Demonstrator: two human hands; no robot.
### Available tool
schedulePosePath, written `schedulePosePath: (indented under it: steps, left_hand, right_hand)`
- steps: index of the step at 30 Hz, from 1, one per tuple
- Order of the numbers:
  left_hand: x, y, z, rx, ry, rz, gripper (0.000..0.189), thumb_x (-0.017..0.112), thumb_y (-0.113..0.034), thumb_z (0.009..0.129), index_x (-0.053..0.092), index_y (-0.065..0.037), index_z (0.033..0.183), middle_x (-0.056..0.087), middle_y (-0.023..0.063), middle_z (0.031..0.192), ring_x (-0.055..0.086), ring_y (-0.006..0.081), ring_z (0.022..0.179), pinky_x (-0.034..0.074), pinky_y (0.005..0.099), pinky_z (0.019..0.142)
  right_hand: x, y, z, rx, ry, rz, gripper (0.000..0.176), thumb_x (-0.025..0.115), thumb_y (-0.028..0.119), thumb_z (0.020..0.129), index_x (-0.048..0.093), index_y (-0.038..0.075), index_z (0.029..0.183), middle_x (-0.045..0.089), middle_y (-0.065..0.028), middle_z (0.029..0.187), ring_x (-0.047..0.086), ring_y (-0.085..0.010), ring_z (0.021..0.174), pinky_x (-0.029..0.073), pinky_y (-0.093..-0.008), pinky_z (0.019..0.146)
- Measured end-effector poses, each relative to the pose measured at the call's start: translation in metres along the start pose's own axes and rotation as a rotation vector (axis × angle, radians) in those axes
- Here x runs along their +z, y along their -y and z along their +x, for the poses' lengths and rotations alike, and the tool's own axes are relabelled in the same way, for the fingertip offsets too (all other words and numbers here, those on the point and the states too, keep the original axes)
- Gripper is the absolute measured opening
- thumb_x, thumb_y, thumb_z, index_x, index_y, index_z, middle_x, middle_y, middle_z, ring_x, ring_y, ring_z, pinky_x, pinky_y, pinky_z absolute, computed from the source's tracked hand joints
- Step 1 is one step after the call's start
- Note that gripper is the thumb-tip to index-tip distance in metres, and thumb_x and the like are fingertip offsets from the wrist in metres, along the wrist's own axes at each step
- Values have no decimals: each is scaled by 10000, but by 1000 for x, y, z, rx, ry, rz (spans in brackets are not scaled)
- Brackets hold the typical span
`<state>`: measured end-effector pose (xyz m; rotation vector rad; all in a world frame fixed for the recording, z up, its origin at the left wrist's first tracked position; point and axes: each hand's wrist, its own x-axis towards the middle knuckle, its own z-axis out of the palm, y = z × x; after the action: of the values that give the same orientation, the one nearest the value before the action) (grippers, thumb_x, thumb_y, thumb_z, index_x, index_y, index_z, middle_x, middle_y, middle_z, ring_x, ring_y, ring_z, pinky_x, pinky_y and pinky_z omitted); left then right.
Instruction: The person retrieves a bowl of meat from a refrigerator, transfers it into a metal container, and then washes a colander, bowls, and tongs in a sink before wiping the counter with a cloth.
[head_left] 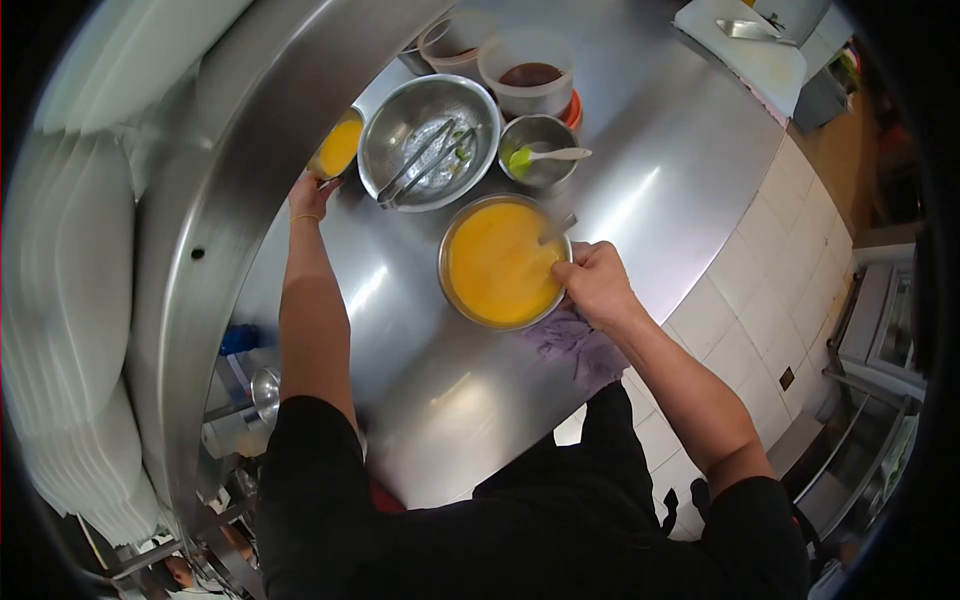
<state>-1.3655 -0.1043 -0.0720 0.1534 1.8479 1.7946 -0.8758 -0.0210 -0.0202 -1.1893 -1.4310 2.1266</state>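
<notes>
A large metal bowl of yellow-orange liquid [500,262] stands near the middle of the steel counter, with a utensil's metal handle [557,229] sticking out of it. My right hand [597,284] is closed on the bowl's right rim, thumb on the inner side. At the far left, my left hand [312,196] grips the lower end of a smaller container of yellow liquid [339,148], beside a wide steel bowl [378,150] that holds metal tongs [425,160]. A purple cloth [580,350] lies beneath my right hand, by the counter edge.
Behind are a small bowl [538,130] with a green-tipped spatula [560,154] and tubs of dark sauce [530,75]. A white cutting board [700,22] with a metal tool lies at the far right. A steel shelf edge [230,150] with stacked white dishes [75,300] borders the left.
</notes>
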Motion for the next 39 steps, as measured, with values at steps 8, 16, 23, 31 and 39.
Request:
schedulePosePath:
  steps: [8,16,23,31,39]
  left_hand:
    - [-86,20,-20,6,3,-45,267,449,-2,848,511,121,1077,583,198,1033,618,290,893,587,429,723]
    - [-151,30,-71,59,-55,-65,210,483,9,831,512,133,998,591,193,985,631,293,864,603,432,718]
    - [-211,42,-73,0,-88,-118,204,503,-9,838,519,113,1000,597,178,977,625,278,887,597,447,744]
    - [-245,42,-75,-42,-117,-100,215,479,-47,885,533,82,1048,603,149,1003,618,252,882,586,433,766]
    - [-263,43,-73,-21,-57,-110,249,496,-69,892,534,90,1079,605,153,1007,623,275,923,578,406,799]
  right_hand:
    - [55,-8,-8,59,14,-3,177,578,48,773,628,-114,726,608,-126,615,571,-159,482,467,-282,415]
    - [139,-37,25,34,32,25,213,629,72,718,572,-98,602,559,-132,571,541,-188,437,426,-317,364]
    - [216,-45,73,-56,-54,-62,203,628,93,700,565,-83,622,577,-162,609,575,-233,498,449,-371,446]
    - [292,-32,128,-224,-306,-73,292,666,167,678,597,-116,647,608,-265,646,642,-334,606,487,-447,599]
    - [355,-18,194,-276,-452,9,266,596,132,737,632,-122,808,602,-345,931,508,-463,1062,355,-472,980]
